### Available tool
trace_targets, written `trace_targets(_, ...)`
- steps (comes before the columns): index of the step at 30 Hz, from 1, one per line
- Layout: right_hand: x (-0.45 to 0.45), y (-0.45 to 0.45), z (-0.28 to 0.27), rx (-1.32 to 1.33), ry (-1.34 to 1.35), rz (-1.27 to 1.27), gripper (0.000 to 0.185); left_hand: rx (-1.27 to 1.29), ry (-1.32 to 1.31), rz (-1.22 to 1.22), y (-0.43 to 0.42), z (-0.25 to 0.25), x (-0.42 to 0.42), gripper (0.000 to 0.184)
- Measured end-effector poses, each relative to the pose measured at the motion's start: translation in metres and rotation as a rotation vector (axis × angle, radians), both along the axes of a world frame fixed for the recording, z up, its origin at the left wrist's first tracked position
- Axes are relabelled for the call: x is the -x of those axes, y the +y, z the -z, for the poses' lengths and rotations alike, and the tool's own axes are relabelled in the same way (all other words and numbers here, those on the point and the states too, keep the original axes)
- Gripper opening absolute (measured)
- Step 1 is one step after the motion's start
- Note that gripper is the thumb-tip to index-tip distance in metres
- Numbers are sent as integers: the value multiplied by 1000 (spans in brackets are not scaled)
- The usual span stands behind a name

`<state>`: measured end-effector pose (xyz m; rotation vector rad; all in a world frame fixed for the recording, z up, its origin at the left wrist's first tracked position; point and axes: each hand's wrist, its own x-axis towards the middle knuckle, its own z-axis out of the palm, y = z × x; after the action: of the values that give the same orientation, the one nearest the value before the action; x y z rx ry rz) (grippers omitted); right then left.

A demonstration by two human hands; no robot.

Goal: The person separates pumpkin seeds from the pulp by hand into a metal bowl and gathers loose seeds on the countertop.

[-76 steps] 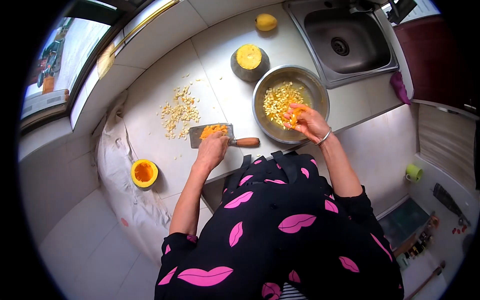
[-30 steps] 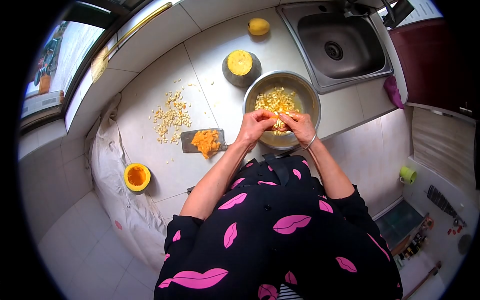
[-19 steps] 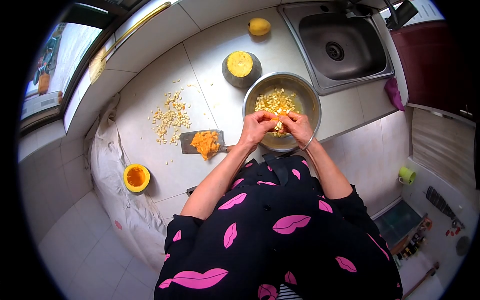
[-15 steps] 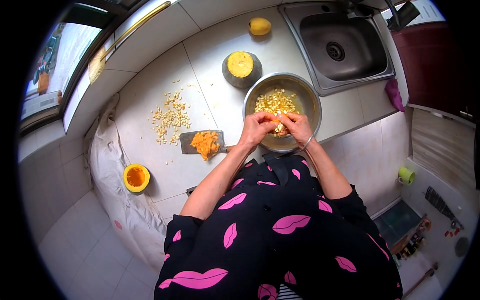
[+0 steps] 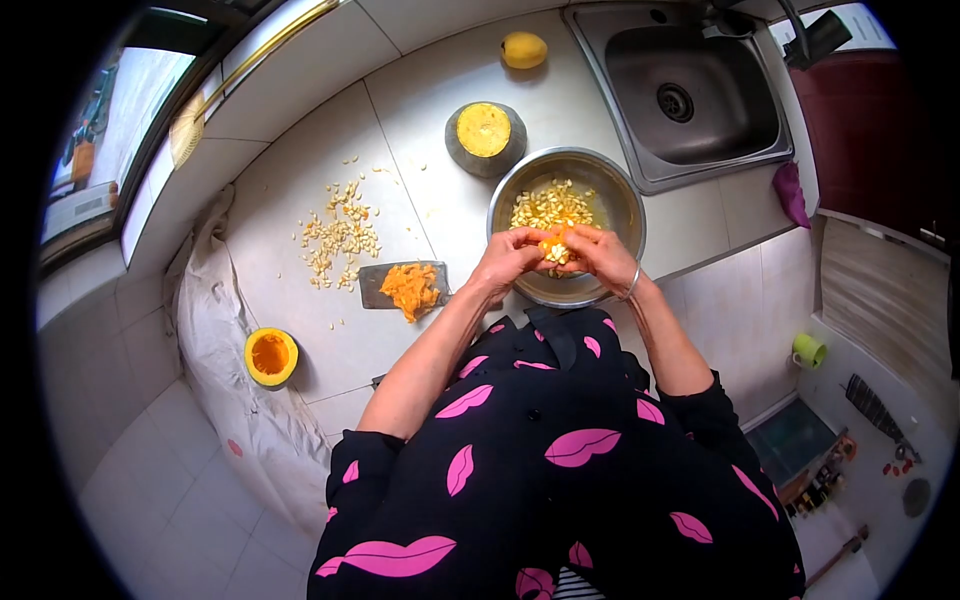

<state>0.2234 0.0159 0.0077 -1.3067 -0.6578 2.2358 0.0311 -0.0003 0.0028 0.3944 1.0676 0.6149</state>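
The left hand (image 5: 510, 258), bare, is closed in a pinch, its fingertips meeting those of the right hand (image 5: 602, 260). Between them I have a small clump of wet orange pulp with pale seeds (image 5: 556, 250), gripped by both; the curled fingers partly hide it, so I cannot tell which hand bears more of it. I hold it over the near part of a round, shiny metal bowl (image 5: 627, 205), which sits by the front edge of the white tiled countertop (image 5: 400, 130). More pale seeds (image 5: 550, 203) lie inside the bowl.

To my left, a broad grey metal cleaver blade (image 5: 374, 290) lies flat near the front edge, a heap of soft orange pulp (image 5: 410, 288) on it; my left forearm covers part of its handle. Loose cream-coloured seeds (image 5: 340, 240) are scattered beyond the blade. Close to the left edge, beside a crumpled whitish cloth (image 5: 225, 330), stands a hollowed yellow-rimmed squash piece (image 5: 270, 358), opening up.

Just beyond the bowl's left side stands a dark-skinned squash piece (image 5: 485, 138), yellow cut face upward. A smooth yellow oval fruit (image 5: 523, 50) rests towards the back edge, left of the steel sink (image 5: 690, 100).
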Motion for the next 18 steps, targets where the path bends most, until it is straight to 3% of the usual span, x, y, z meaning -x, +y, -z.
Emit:
trace_targets(5,-1,-3,-5,-180,2,-45,38,-55,-24,54,4,-9,6,27)
trace_targets(8,-1,-4,9,-252,-140,-107,38,-83,-9,68,4,-5,5,26)
trace_targets(18,13,-5,7,-119,-157,37,21,-56,107,-19,5,0,-3,14)
